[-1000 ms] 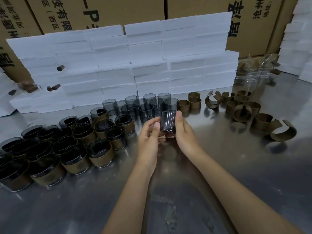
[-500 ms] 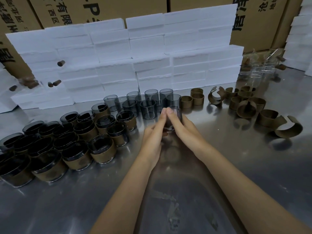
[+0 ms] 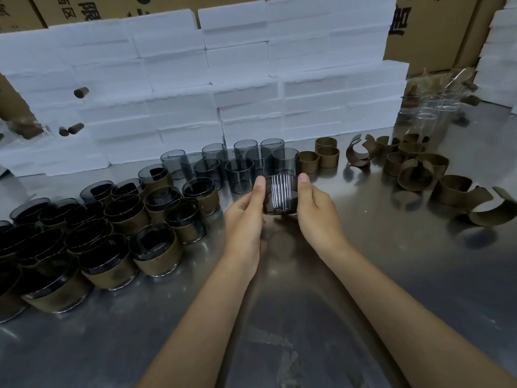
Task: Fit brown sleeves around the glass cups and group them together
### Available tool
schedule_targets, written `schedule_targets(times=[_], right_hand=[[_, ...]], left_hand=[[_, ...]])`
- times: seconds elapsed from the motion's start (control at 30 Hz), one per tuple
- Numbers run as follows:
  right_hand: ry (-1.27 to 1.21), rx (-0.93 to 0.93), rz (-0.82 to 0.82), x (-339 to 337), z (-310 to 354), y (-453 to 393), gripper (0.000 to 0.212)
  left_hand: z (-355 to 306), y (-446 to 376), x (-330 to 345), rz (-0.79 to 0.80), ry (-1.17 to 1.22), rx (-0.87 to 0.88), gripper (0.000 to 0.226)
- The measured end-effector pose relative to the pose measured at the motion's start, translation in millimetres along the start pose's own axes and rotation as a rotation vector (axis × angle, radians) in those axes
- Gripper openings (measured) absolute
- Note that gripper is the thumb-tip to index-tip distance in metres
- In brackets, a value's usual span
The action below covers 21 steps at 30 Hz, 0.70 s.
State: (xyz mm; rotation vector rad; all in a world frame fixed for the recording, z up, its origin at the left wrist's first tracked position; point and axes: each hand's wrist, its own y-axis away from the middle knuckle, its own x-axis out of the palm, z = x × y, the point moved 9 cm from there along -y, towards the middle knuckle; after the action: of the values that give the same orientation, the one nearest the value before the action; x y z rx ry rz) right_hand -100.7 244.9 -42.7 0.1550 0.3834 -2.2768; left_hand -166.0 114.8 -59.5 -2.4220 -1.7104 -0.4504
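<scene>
A dark smoked glass cup (image 3: pixel 279 195) is held above the metal table (image 3: pixel 363 275) between both hands. My left hand (image 3: pixel 244 219) grips its left side and my right hand (image 3: pixel 317 211) grips its right side, thumbs up along the wall. I cannot tell whether a sleeve is on this cup. Bare smoked cups (image 3: pixel 240 163) stand in a cluster just behind it. Cups wearing brown sleeves (image 3: pixel 156 247) are grouped at the left. Loose brown sleeves (image 3: pixel 414 175) lie at the right, some closed into rings, some sprung open.
A wall of white foam blocks (image 3: pixel 195 93) runs along the back of the table, with cardboard boxes (image 3: pixel 430 29) behind it. Clear glass cups (image 3: pixel 430 107) stand at the far right rear. More foam is stacked at the right edge.
The hands, pressed together around the cup half a second ago, have spread apart, showing the cup's front wall. The view has shifted slightly downward.
</scene>
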Motion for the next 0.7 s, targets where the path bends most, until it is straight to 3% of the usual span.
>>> schedule_targets(times=[0.13,0.2,0.27,0.37,0.53,0.7], right_hand=[[-0.109,-0.051,0.046,-0.5,9.2,-0.8,0.03],[-0.103,-0.007,0.128,9.2,9.6,0.7,0.037],[-0.088,0.057,0.23,22.2,5.4,5.9,0.059],[-0.048,0.063,0.29,30.8,2.7,13.8,0.061],[0.031,0.001,0.203,20.7,11.7,13.1,0.077],[0.111,-0.032,0.126,10.8,14.9,10.0,0.078]], left_hand=[[-0.3,-7.0,-6.7,-0.024,0.064,0.005,0.027],[-0.7,-8.3,-7.4,-0.036,0.061,0.015,0.021],[0.0,-6.4,-3.0,-0.007,0.062,0.007,0.033],[-1.8,-0.4,6.7,0.104,0.075,-0.011,0.054],[-6.4,2.6,11.3,0.169,-0.052,0.024,0.048],[-9.5,3.2,8.1,0.1,-0.013,0.05,0.07]])
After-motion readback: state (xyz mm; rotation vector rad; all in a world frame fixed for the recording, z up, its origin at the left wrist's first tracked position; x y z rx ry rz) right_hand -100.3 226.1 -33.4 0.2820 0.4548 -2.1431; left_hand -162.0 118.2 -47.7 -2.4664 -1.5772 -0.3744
